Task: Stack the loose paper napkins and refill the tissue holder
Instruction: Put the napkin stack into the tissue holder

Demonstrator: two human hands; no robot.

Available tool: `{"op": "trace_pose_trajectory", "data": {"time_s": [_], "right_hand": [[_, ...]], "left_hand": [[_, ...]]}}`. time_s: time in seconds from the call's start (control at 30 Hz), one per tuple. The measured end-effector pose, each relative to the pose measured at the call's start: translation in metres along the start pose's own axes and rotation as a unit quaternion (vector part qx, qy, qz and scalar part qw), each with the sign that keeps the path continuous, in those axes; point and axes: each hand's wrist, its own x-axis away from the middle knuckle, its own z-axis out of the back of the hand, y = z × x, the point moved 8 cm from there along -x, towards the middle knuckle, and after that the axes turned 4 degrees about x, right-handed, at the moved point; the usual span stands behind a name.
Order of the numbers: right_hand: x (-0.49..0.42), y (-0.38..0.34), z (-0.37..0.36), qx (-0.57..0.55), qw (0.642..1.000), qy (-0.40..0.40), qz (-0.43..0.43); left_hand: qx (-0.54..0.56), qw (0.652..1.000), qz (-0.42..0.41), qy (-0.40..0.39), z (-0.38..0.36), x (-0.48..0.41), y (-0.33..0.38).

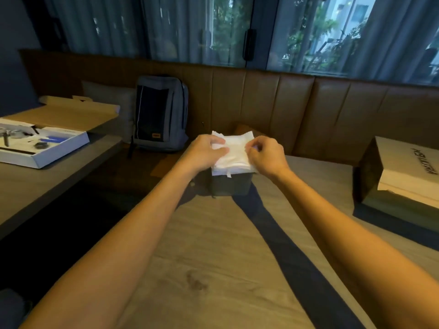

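White napkin stack (234, 154) on dark tissue holder (230, 185), both hands on it.

Left hand (204, 151): grip closed on the stack's left edge, thumb on top. Right hand (263, 154): grip pinching the right edge with curled fingers. Count: one stack, one holder, two hands. Holder stands near the far edge of the wooden surface (213, 269), with open surface toward the viewer. One box (403, 176) sits well apart at right; one backpack (160, 113) stands on the bench behind.
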Motion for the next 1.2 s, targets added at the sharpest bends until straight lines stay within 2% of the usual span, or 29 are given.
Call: {"op": "trace_pose_trajectory", "data": {"time_s": [0.1, 0.2, 0.7, 0.97, 1.2], "right_hand": [[-0.011, 0.002, -0.013, 0.061, 0.998, -0.018, 0.003], [-0.016, 0.001, -0.022, 0.107, 0.993, -0.04, 0.016], [-0.019, -0.024, -0.044, 0.299, 0.942, -0.143, 0.042], [-0.018, -0.029, -0.053, 0.398, 0.895, -0.183, 0.084], [-0.023, -0.022, -0.054, 0.416, 0.881, -0.205, 0.089]], "left_hand": [[-0.116, 0.989, 0.015, -0.088, -0.007, -0.01, -0.002], [-0.179, 0.977, 0.016, -0.115, -0.012, -0.016, -0.001], [-0.379, 0.909, 0.032, -0.169, -0.039, -0.036, -0.002], [-0.438, 0.876, 0.008, -0.204, -0.047, -0.038, -0.007], [-0.464, 0.87, -0.053, -0.159, -0.04, -0.048, -0.002]]}}
